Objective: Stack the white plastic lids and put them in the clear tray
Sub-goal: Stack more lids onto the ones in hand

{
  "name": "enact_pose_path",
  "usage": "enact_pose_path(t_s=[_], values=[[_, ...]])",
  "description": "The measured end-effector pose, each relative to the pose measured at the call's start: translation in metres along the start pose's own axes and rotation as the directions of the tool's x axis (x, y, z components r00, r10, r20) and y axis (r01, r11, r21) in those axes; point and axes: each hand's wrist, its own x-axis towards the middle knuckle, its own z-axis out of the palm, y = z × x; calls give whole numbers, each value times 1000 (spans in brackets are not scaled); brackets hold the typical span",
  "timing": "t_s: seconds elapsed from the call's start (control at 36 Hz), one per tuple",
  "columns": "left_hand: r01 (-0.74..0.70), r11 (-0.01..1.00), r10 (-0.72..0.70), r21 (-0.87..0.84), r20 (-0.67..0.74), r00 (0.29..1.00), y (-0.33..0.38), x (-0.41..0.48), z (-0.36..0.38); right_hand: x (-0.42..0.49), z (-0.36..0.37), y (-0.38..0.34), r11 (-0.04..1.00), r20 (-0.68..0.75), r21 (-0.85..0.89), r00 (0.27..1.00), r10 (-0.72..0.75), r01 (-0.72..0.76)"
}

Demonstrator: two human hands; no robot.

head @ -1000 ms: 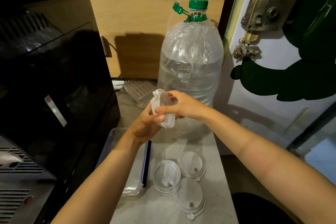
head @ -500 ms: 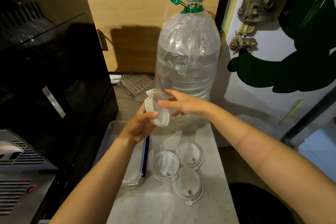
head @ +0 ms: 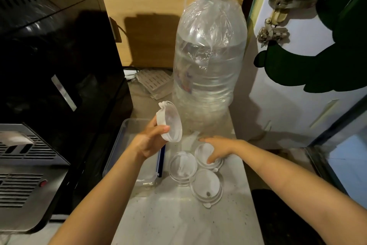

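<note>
My left hand holds a small stack of white plastic lids tilted on edge above the clear tray, which sits at the counter's left. My right hand rests palm down on the far white lid lying on the counter, fingers curled over its rim. Two more white lids lie flat beside it: one to the left and one nearer me with a small hole and tab.
A large clear water bottle with a green cap stands right behind the lids. A black appliance fills the left side against the tray. A white door borders the narrow counter on the right.
My right hand let go of the held stack and dropped down onto the far lid on the counter. My left hand lowered slightly, still holding the stack.
</note>
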Motion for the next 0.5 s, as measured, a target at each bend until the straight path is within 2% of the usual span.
enact_pose_path(t_s=[0.19,0.36,0.5], values=[[45,999,-45,-22,-30,999,-8,-11,-9,11,16,-21,992,-10,-77,995,-97,96],[58,998,-58,-6,-42,997,-11,-17,-12,17,32,-47,949,0,-250,980,-197,190],[66,998,-66,-3,-57,996,-12,-23,-11,29,41,-60,913,31,-350,977,-212,209]])
